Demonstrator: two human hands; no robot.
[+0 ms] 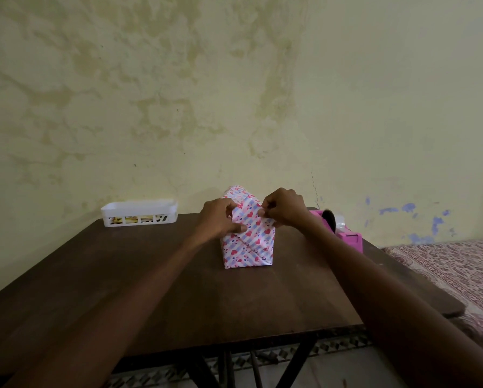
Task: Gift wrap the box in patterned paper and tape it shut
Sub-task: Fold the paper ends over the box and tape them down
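The wrapped box [247,245], white with pink hearts and blue stripes, stands upright; the fingers [262,212] pinch its near top flap.

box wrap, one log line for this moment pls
step: end fold | left hand: grips box | right hand: pinches flap | dispenser: right of box, untouched

My left hand [220,218] and right hand [283,210] pinch the top flap of the heart-patterned wrapped box [248,242] on the wooden table [151,275]; pink tape dispenser [344,232] just right.
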